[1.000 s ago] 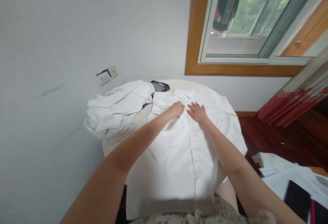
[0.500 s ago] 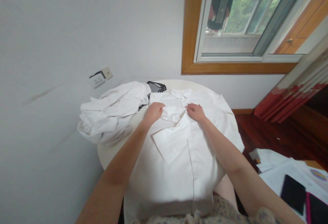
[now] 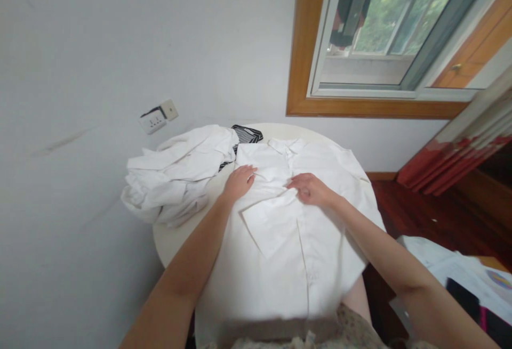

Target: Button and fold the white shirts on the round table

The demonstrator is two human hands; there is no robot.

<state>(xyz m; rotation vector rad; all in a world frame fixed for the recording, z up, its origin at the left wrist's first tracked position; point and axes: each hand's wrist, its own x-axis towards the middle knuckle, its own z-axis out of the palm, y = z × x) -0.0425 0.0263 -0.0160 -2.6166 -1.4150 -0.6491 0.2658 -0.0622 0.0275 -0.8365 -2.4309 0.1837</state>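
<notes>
A white collared shirt (image 3: 276, 279) lies spread over the round table, its collar at the far side and its lower end draped over the near edge. A loose flap of its cloth (image 3: 272, 220) is folded over the middle of the front, left of the placket. My left hand (image 3: 240, 182) rests on the shirt's left part, fingers stretched out and thumb apart. Near the placket, my right hand (image 3: 311, 189) is closed, thumb and fingers pinching the shirt's cloth. Creases run between the two hands.
A heap of white clothes (image 3: 180, 170) sits at the table's left, with black-and-white striped cloth (image 3: 248, 135) behind it. The table (image 3: 176, 237) stands against the wall. At the lower right are papers (image 3: 424, 256) and a dark phone-like device (image 3: 463, 295). A red-and-white curtain (image 3: 436, 165) hangs at right.
My right hand has moved toward me and now pinches cloth nearer the folded flap. My left hand has come slightly closer, its fingers straighter. The camera view has shifted a little.
</notes>
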